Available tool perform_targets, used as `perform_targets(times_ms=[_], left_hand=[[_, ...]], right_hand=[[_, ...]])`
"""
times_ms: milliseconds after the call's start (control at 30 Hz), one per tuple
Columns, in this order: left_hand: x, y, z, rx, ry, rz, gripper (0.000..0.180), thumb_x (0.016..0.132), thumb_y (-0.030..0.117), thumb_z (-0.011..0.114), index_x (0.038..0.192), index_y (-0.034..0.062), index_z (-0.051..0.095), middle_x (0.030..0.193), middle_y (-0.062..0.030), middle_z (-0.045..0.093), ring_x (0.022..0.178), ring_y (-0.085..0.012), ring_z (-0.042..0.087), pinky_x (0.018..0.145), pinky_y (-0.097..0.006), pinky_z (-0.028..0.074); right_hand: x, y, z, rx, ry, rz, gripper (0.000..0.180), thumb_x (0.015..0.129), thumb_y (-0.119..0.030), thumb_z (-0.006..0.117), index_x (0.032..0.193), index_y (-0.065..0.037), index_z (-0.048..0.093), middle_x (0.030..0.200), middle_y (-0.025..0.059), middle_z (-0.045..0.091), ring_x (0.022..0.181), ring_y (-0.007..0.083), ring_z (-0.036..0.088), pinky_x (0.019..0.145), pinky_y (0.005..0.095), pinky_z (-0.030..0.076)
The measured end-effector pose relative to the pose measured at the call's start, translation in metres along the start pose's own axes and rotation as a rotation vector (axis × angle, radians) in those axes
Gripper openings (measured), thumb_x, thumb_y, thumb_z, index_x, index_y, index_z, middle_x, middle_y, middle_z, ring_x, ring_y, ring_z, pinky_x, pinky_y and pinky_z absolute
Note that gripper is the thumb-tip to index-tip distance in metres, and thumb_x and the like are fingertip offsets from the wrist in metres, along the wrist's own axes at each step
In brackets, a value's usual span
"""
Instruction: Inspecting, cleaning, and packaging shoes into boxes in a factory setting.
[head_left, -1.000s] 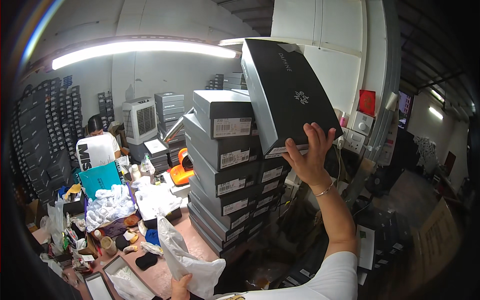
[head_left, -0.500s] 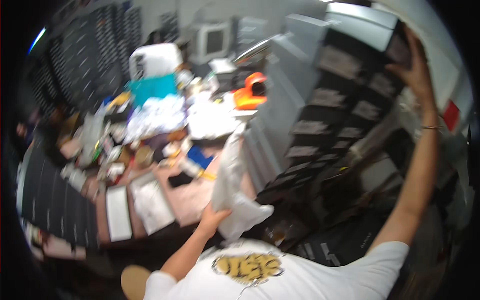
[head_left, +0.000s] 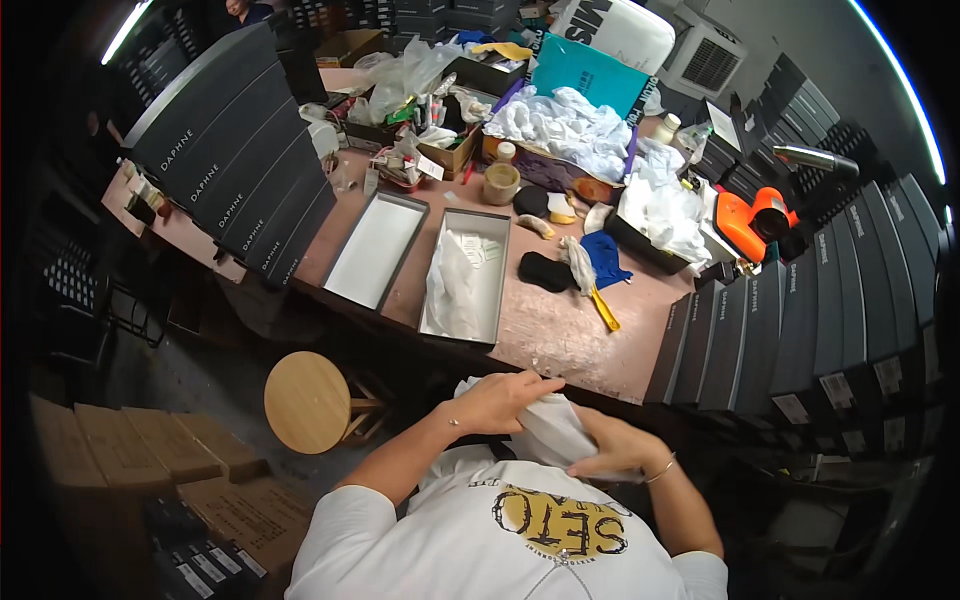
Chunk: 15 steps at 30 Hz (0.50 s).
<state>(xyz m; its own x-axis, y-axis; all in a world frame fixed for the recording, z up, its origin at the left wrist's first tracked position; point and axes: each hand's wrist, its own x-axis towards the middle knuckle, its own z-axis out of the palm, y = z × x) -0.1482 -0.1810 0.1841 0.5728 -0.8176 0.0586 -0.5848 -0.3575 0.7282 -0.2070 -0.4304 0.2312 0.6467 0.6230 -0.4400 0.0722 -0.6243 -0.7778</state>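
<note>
Close to my chest, at the table's near edge, I hold a white bundle (head_left: 553,430) in thin, crinkled wrapping. Its contents are hidden. My left hand (head_left: 503,402) curls over its upper left side, fingers together. From the right, my right hand (head_left: 612,443) grips it, with the thumb lying along its near side. Ahead of my hands on the table (head_left: 560,345) lies an open dark box (head_left: 490,300) with white wrapping and small printed slips inside. Left of it sits a shallow, white-lined box part (head_left: 375,250).
Dark shoe boxes stand stacked at left (head_left: 235,150) and right (head_left: 745,330). Across the table are a yellow-handled brush (head_left: 604,310), a blue cloth (head_left: 604,258), a jar (head_left: 501,183), a crumpled-paper pile (head_left: 560,125) and an orange tool (head_left: 740,225). A round stool (head_left: 307,402) stands at left.
My right hand has left the dark box stack at upper right and come down to the white bundle. The bundle is now between both hands near my chest. My view has swung right.
</note>
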Motion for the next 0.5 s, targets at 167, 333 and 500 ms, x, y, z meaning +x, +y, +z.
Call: perform_targets(times_ms=[167, 333, 500], left_hand=[[-0.004, -0.063, -0.028, -0.51, 0.367, -0.286, 0.076, 0.075, 0.015, 0.071, 0.14, 0.0036, 0.033, 0.118, -0.0209, 0.057, 0.109, -0.0317, 0.057, 0.093, -0.035, 0.045], [0.016, -0.141, 0.02, -0.957, 0.452, -0.276, 0.052, 0.094, 0.02, 0.053, 0.138, 0.0005, 0.034, 0.125, -0.0219, 0.053, 0.119, -0.0283, 0.051, 0.099, -0.035, 0.038], [0.033, -0.168, -0.023, -1.189, 0.532, -0.453, 0.057, 0.098, 0.048, 0.038, 0.126, -0.0019, 0.044, 0.119, -0.0159, 0.052, 0.115, -0.0218, 0.047, 0.099, -0.032, 0.035]], right_hand=[[0.065, 0.013, 0.033, 0.744, 0.251, 0.068, 0.077, 0.073, -0.018, 0.066, 0.14, 0.001, 0.032, 0.128, 0.0119, 0.049, 0.117, 0.019, 0.047, 0.101, 0.0325, 0.036], [0.154, -0.015, 0.013, 0.939, 0.501, 0.153, 0.06, 0.08, -0.013, 0.061, 0.134, 0.002, 0.039, 0.121, 0.0089, 0.052, 0.108, 0.0144, 0.05, 0.092, 0.0293, 0.042], [0.252, -0.01, -0.005, 0.779, 0.582, 0.154, 0.045, 0.083, -0.014, 0.057, 0.124, 0.003, 0.048, 0.111, 0.0088, 0.058, 0.095, 0.0156, 0.056, 0.084, 0.0287, 0.045]])
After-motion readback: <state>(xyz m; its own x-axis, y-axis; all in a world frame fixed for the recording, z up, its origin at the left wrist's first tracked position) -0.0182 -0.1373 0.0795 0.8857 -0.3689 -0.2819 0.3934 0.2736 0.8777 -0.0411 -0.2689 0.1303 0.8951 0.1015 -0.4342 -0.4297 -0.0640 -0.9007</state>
